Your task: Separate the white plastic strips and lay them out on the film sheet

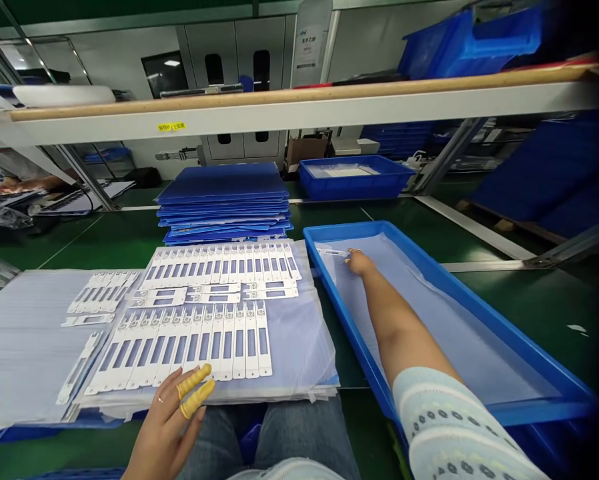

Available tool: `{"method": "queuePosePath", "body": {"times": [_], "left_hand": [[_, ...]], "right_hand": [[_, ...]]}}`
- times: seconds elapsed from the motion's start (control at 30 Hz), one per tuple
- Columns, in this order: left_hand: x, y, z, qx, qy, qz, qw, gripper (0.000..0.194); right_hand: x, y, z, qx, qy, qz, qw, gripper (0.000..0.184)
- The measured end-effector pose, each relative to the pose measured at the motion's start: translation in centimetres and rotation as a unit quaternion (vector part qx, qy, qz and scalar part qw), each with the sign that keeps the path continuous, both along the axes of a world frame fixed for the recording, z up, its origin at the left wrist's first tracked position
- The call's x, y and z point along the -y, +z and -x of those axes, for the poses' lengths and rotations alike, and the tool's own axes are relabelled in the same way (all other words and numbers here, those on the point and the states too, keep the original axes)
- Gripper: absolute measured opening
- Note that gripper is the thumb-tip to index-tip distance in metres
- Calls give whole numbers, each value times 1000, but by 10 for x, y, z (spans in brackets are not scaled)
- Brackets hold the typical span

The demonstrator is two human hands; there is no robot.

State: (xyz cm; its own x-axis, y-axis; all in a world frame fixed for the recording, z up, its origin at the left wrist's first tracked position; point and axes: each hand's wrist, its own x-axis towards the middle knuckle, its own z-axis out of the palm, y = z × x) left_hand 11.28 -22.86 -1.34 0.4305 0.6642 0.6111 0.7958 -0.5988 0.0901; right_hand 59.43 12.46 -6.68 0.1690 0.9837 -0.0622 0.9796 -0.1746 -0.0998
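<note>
My right hand reaches into the far left corner of a long blue tray. Its fingers are closed on the end of a white slotted strip, low over the pale liner sheet. My left hand is open, with yellow finger cots on two fingers. It hovers at the near edge of a row of white slotted strips. Another row of strips lies farther back, with several strips crosswise between them. All rest on stacked translucent sheets.
At the left, more strips lie on a second sheet stack. A pile of blue boards stands behind the rows. Farther back sits a smaller blue tray. A shelf beam crosses above. Another person's hands show at far left.
</note>
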Motion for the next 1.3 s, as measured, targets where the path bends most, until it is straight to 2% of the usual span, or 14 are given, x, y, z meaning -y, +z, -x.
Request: {"method": "queuePosePath", "body": {"times": [0.2, 0.43, 0.63, 0.9, 1.03, 1.13, 1.23, 1.3], "left_hand": [[-10, 5, -3, -3, 1, 0, 1000, 41], [-14, 2, -5, 17, -18, 43, 999, 42], [-5, 3, -7, 23, -24, 21, 999, 38], [13, 2, 6, 30, -5, 19, 999, 35], [16, 3, 9, 44, 9, 22, 999, 37], [13, 6, 8, 64, 0, 27, 998, 36], [7, 15, 3, 122, -8, 75, 990, 35], [0, 24, -5, 187, -12, 143, 972, 31]], "right_hand": [[-8, 0, 16, 19, 7, 11, 1000, 31], [10, -3, 15, 47, 17, 19, 999, 30], [24, -3, 16, 24, 32, 13, 999, 35], [23, -2, 39, -15, -32, 8, 999, 31], [29, 13, 46, -68, -40, -9, 997, 29], [39, 34, 47, -146, -78, -31, 986, 26], [57, 62, 50, -254, -120, -86, 956, 26], [78, 80, 59, -343, -111, -127, 924, 25]]}}
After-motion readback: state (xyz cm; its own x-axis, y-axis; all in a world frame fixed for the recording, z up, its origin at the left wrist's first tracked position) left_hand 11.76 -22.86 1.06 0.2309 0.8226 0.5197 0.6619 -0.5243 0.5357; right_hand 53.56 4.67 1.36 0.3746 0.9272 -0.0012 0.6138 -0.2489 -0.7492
